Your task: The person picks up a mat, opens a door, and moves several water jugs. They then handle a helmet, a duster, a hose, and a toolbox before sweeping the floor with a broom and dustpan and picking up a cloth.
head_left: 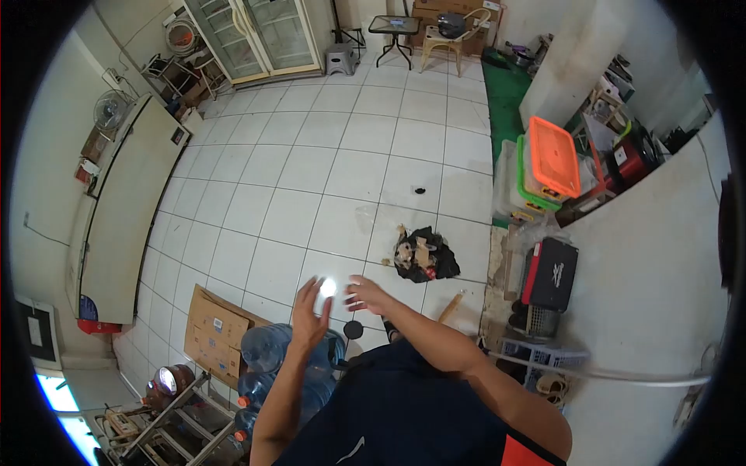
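Observation:
My left hand (311,313) is raised in front of my body, fingers apart and nothing in it. Facing it across a small gap is my right hand (367,296), fingers loosely bent and spread, also without anything in its grasp. A bright glare shows on the tiles between them. Beyond my right hand, a torn black plastic bag (444,262) with rubbish spilling out lies on the floor. A black round disc (353,330) sits just below my hands. Large blue water bottles (264,347) stand beside my left forearm.
Flattened cardboard (214,334) and a metal ladder (183,415) are at the lower left. A long chest freezer (128,210) lines the left wall. Storage boxes with an orange lid (554,158) and a black case (553,273) stand right. A yellowish stick (451,307) lies on the tiles.

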The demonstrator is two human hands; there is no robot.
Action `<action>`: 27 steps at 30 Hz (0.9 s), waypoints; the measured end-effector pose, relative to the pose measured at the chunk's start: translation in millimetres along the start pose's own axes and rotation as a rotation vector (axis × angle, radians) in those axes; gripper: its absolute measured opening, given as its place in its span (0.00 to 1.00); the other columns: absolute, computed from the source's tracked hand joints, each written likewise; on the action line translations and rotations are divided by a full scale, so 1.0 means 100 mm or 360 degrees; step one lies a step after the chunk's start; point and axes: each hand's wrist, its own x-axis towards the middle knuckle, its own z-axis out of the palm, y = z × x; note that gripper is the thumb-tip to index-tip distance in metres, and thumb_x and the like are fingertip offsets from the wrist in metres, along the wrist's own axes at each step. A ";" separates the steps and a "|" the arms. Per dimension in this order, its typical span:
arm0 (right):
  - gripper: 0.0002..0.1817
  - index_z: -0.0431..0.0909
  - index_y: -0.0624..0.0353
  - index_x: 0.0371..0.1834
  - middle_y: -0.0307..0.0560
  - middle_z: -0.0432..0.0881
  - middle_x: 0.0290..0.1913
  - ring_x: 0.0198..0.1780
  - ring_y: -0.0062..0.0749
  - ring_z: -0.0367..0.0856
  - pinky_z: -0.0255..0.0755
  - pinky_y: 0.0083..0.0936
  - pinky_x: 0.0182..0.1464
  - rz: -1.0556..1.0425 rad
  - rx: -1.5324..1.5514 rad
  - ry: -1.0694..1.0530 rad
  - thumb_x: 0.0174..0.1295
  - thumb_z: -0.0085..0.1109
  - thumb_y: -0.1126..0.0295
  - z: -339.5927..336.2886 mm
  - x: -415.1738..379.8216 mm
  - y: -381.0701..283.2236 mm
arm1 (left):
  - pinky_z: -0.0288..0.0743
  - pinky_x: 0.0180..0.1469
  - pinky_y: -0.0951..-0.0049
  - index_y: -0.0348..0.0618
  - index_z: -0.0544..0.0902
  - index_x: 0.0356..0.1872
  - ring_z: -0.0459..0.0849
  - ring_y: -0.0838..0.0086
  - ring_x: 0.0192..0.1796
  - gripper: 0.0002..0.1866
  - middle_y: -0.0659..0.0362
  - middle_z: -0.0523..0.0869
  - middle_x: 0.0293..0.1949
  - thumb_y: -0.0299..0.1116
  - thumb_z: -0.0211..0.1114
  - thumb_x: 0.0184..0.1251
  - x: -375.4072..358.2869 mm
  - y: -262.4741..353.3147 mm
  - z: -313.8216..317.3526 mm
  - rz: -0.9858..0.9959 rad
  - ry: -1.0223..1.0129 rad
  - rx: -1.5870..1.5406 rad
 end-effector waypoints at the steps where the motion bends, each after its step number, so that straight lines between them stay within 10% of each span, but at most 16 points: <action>1: 0.31 0.56 0.54 0.64 0.47 0.71 0.49 0.43 0.36 0.77 0.76 0.40 0.44 0.0061 0.0062 -0.0270 0.58 0.56 0.65 0.08 0.26 -0.09 | 0.63 0.60 0.63 0.40 0.78 0.47 0.72 0.51 0.56 0.16 0.46 0.77 0.50 0.34 0.56 0.59 0.28 0.17 0.06 0.0169 -0.0020 0.0078; 2: 0.23 0.64 0.55 0.57 0.48 0.73 0.48 0.46 0.36 0.76 0.73 0.39 0.47 -0.0572 0.0112 -0.1005 0.60 0.54 0.62 0.13 0.36 -0.14 | 0.62 0.60 0.61 0.39 0.78 0.47 0.72 0.51 0.55 0.17 0.47 0.77 0.49 0.36 0.56 0.59 0.53 0.18 0.12 0.0326 -0.0078 0.0182; 5: 0.23 0.66 0.55 0.56 0.45 0.73 0.52 0.52 0.33 0.71 0.69 0.40 0.51 0.0080 0.0482 -0.1498 0.65 0.44 0.51 0.82 0.33 -0.83 | 0.60 0.59 0.56 0.39 0.78 0.45 0.72 0.52 0.54 0.18 0.49 0.78 0.46 0.39 0.53 0.59 0.99 0.06 0.25 0.0548 -0.0049 0.0267; 8: 0.29 0.61 0.56 0.62 0.48 0.67 0.59 0.58 0.38 0.68 0.66 0.39 0.55 0.0061 0.0135 -0.0633 0.66 0.39 0.46 1.04 0.21 -1.31 | 0.62 0.55 0.56 0.38 0.79 0.42 0.74 0.54 0.49 0.17 0.49 0.79 0.41 0.39 0.48 0.62 1.37 -0.80 0.28 0.0256 0.0272 0.0132; 11: 0.35 0.51 0.57 0.68 0.52 0.53 0.68 0.67 0.42 0.56 0.56 0.40 0.64 -0.0236 -0.0523 -0.1014 0.64 0.43 0.46 1.14 -0.01 -2.05 | 0.64 0.53 0.60 0.34 0.79 0.39 0.77 0.59 0.46 0.22 0.49 0.81 0.36 0.43 0.41 0.69 1.57 -1.68 0.25 -0.0959 0.0245 -0.0244; 15: 0.39 0.47 0.62 0.68 0.59 0.53 0.68 0.69 0.49 0.52 0.49 0.40 0.67 -0.1481 -0.1240 -0.0690 0.62 0.51 0.52 1.19 0.23 -2.93 | 0.64 0.54 0.56 0.39 0.70 0.54 0.74 0.64 0.54 0.32 0.51 0.77 0.50 0.58 0.37 0.68 2.20 -2.04 0.44 -0.1665 0.0277 -0.1384; 18: 0.37 0.51 0.63 0.67 0.62 0.55 0.67 0.68 0.55 0.53 0.49 0.40 0.67 -0.1954 -0.1547 -0.0163 0.58 0.54 0.57 1.04 0.96 -3.60 | 0.62 0.60 0.57 0.43 0.63 0.61 0.68 0.62 0.59 0.32 0.52 0.70 0.57 0.58 0.39 0.67 3.21 -1.86 0.93 -0.1229 0.0006 -0.2219; 21: 0.32 0.60 0.53 0.64 0.65 0.57 0.64 0.63 0.56 0.60 0.54 0.40 0.64 -0.1821 -0.2267 0.0541 0.56 0.56 0.58 0.20 2.31 -3.94 | 0.53 0.66 0.55 0.45 0.59 0.65 0.61 0.58 0.65 0.34 0.50 0.63 0.63 0.59 0.37 0.68 4.44 -1.70 1.65 -0.1275 -0.0532 -0.3046; 23: 0.29 0.64 0.51 0.62 0.62 0.65 0.59 0.58 0.56 0.66 0.61 0.41 0.59 -0.1468 -0.1866 0.0913 0.56 0.54 0.55 -0.94 2.94 -4.09 | 0.54 0.65 0.55 0.44 0.59 0.65 0.61 0.58 0.66 0.34 0.49 0.62 0.64 0.59 0.37 0.68 5.22 -1.38 1.95 -0.1838 -0.0792 -0.2128; 25: 0.23 0.71 0.63 0.54 0.61 0.74 0.53 0.58 0.49 0.69 0.64 0.40 0.58 -0.0707 -0.1110 0.1459 0.55 0.51 0.67 -2.13 3.30 -4.27 | 0.60 0.63 0.58 0.41 0.61 0.63 0.67 0.60 0.62 0.33 0.47 0.68 0.60 0.58 0.36 0.69 5.99 -1.18 2.28 -0.1642 -0.1242 -0.2386; 27: 0.16 0.77 0.60 0.47 0.55 0.79 0.45 0.49 0.42 0.77 0.71 0.32 0.50 -0.0806 -0.2554 0.1672 0.57 0.50 0.67 -3.47 2.84 -4.05 | 0.64 0.61 0.60 0.39 0.62 0.62 0.70 0.60 0.59 0.32 0.46 0.71 0.57 0.57 0.37 0.69 6.49 -1.06 2.47 -0.1601 -0.1610 -0.2314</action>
